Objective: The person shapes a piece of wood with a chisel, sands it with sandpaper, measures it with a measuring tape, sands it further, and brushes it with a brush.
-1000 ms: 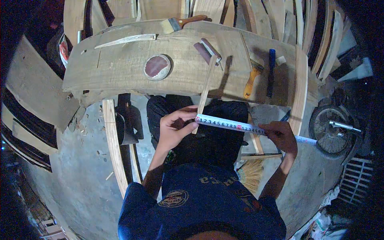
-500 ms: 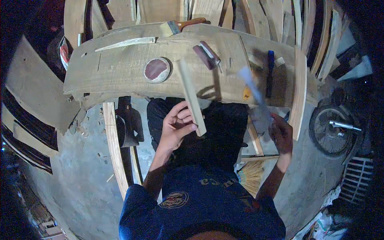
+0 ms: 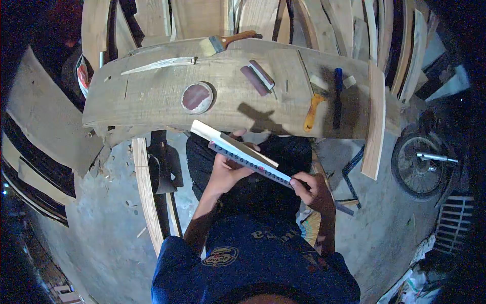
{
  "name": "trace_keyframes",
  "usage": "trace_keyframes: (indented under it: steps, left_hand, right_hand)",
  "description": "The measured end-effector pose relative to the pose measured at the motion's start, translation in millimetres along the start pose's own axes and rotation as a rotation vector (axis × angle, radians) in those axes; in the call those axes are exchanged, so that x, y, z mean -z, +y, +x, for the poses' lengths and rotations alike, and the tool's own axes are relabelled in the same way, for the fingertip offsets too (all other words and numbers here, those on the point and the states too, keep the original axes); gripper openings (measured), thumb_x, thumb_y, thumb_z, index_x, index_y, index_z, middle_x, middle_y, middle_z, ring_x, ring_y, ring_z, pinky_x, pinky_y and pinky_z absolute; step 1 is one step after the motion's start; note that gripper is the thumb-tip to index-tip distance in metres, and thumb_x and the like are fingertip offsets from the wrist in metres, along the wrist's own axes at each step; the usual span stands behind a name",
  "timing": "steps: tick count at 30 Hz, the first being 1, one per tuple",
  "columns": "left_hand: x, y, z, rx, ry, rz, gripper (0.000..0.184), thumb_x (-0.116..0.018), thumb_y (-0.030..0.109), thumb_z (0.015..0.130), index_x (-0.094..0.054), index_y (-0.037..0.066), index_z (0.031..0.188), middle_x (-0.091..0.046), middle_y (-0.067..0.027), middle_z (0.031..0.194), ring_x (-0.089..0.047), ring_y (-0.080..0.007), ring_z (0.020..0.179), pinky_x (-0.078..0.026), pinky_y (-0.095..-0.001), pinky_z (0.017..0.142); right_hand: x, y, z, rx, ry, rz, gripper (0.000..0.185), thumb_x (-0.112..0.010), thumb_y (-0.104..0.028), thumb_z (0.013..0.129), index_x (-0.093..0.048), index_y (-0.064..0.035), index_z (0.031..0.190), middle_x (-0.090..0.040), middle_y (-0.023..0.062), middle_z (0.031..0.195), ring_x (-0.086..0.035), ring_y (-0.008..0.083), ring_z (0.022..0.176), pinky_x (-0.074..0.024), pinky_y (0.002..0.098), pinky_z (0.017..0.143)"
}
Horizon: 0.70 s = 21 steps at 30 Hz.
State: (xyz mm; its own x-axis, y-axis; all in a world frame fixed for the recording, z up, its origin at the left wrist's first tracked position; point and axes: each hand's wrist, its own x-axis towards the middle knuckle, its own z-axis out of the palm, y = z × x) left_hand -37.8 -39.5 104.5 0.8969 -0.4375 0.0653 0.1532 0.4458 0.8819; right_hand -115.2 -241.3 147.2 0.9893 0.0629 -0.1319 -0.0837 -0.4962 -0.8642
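Observation:
My left hand (image 3: pixel 228 175) is closed around a pale wooden strip (image 3: pixel 206 131), held slanting over my lap just off the bench's near edge. Some of its fingers are hidden behind the strip. A ruler (image 3: pixel 248 163) with black numbers and a red mark lies along the strip's near side, the strip's left end sticking out past it. Thumb and fingers of my right hand (image 3: pixel 315 192) pinch the ruler's right end.
On the wooden bench (image 3: pixel 152 104) lie a paintbrush (image 3: pixel 237 39), a round tin (image 3: pixel 197 98), folded maroon sandpaper (image 3: pixel 254 80), a yellow-handled scraper (image 3: pixel 314 110) and a dark blue tool (image 3: pixel 337 96). Boards lean behind. A long plank (image 3: pixel 375 121) crosses the bench's right end; a wheel (image 3: pixel 422 164) stands beyond.
The wooden strip has swung from nearly upright to a slant. My right hand has moved left and down, bringing the ruler from over the bench to the strip.

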Motion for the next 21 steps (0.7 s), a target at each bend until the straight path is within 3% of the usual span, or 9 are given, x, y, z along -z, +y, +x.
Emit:
trace_keyframes:
  steps: [6, 8, 14, 18, 21]
  left_hand:
    - [-4.0, 1.0, -1.0, -0.03, -0.039, 0.149, 0.067, -0.063, -0.007, 0.064, -0.026, 0.006, 0.119, -0.052, -0.0116, 0.098, -0.052, -0.0174, 0.09, -0.044, -0.0296, 0.078]
    - [-2.4, -1.0, -1.5, 0.041, 0.008, 0.038, 0.064, -0.062, -0.007, 0.064, -0.028, 0.006, 0.117, -0.051, -0.0119, 0.098, -0.051, -0.0179, 0.09, -0.043, -0.0301, 0.078]
    - [5.0, 6.2, 2.0, -0.127, -0.024, 0.145, 0.059, -0.058, -0.012, 0.062, -0.031, 0.005, 0.111, -0.05, -0.0111, 0.099, -0.052, -0.0182, 0.088, -0.043, -0.0291, 0.077]
    - [-0.2, 13.7, 1.5, -0.129, 0.007, 0.197, 0.056, -0.057, -0.015, 0.061, -0.033, 0.006, 0.107, -0.05, -0.0107, 0.099, -0.051, -0.0171, 0.09, -0.043, -0.0291, 0.077]
    - [-1.1, 13.3, 0.8, -0.133, 0.002, 0.175, 0.055, -0.057, -0.015, 0.061, -0.033, 0.006, 0.106, -0.05, -0.011, 0.099, -0.051, -0.0168, 0.09, -0.043, -0.0292, 0.077]
  right_hand:
    - [2.0, -5.2, 3.3, 0.115, -0.014, -0.019, 0.014, -0.052, -0.012, 0.075, -0.056, 0.0007, 0.071, -0.051, 0.007, 0.05, -0.049, 0.0129, 0.043, -0.0368, 0.0262, 0.042]
    - [4.0, -2.0, 0.3, 0.116, -0.038, -0.052, 0.013, -0.053, -0.011, 0.074, -0.056, 0.0007, 0.071, -0.052, 0.0081, 0.05, -0.05, 0.0142, 0.044, -0.0372, 0.0275, 0.042]
    - [15.8, 22.6, -9.0, 0.226, 0.05, -0.175, 0.01, -0.055, -0.011, 0.072, -0.058, -0.0009, 0.073, -0.053, 0.0095, 0.053, -0.052, 0.0167, 0.047, -0.0385, 0.0292, 0.044]
    - [19.7, 26.4, -8.7, 0.233, 0.071, -0.209, 0.01, -0.056, -0.011, 0.071, -0.057, -0.0012, 0.072, -0.054, 0.0094, 0.054, -0.052, 0.0178, 0.047, -0.0386, 0.0297, 0.044]
    - [20.3, 29.7, -8.6, 0.122, 0.06, -0.149, 0.01, -0.057, -0.011, 0.071, -0.057, -0.0011, 0.07, -0.053, 0.0095, 0.054, -0.051, 0.0181, 0.046, -0.0384, 0.0296, 0.044]
